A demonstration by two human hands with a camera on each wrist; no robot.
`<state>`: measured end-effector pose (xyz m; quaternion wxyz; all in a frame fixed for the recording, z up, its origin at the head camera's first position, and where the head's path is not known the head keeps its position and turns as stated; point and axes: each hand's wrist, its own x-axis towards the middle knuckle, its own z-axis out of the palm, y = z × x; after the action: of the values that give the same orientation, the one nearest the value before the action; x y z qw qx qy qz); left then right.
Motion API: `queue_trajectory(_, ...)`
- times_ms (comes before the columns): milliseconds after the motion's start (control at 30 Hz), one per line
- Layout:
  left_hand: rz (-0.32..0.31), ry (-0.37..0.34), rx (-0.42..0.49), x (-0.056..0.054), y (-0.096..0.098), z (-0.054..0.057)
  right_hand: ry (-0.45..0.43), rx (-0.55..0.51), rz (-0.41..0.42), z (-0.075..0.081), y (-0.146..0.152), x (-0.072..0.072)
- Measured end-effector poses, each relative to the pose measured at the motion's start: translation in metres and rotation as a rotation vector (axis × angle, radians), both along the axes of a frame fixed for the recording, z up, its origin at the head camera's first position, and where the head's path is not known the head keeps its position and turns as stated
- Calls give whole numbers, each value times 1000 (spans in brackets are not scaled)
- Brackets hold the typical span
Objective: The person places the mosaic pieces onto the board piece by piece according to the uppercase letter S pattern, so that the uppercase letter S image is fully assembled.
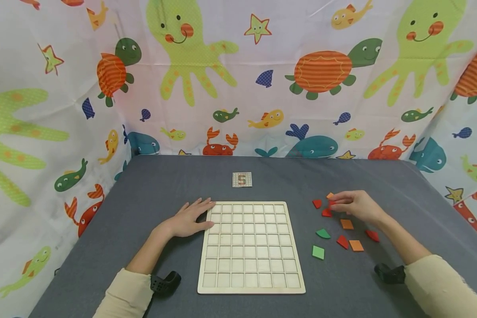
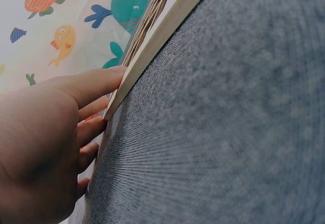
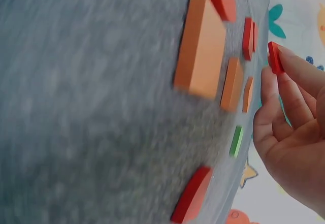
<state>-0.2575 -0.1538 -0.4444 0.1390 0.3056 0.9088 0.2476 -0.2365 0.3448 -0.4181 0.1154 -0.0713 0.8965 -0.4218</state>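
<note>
A pale wooden grid board (image 1: 247, 240) lies flat on the table. At its upper left side rests my left hand (image 1: 191, 218), fingers spread and extended, with thumb and fingertips against the edge; the left wrist view shows the thumb (image 2: 104, 84) on the board's rim (image 2: 147, 56). My right hand (image 1: 359, 205) is right of the board, over the loose tiles. Between thumb and fingers it pinches a small red tile (image 3: 275, 57), which is raised off the table in the right wrist view. Close to that hand lie a red tile (image 1: 326, 213) and an orange tile (image 1: 330, 195).
More tiles lie right of the board: orange squares (image 1: 356, 246), red pieces (image 1: 372, 235), a green rounded piece (image 1: 323, 233) and a light green square (image 1: 318, 252). A small card with an S-like pattern (image 1: 242, 179) lies behind the board. A printed curtain (image 1: 230, 66) surrounds the grey table.
</note>
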Motion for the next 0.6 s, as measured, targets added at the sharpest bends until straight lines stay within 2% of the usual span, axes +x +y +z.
queue_trajectory(167, -4, 7, 5, 0, 1, -2, 7, -24, 1, -1, -12, -3)
queue_trajectory(400, -7, 13, 9, 0, 1, -2, 26, 5, 7, -1, -26, -7)
queue_trajectory(600, -6, 12, 9, 1, 0, -1, 9, -38, 35, -1, -40, -12)
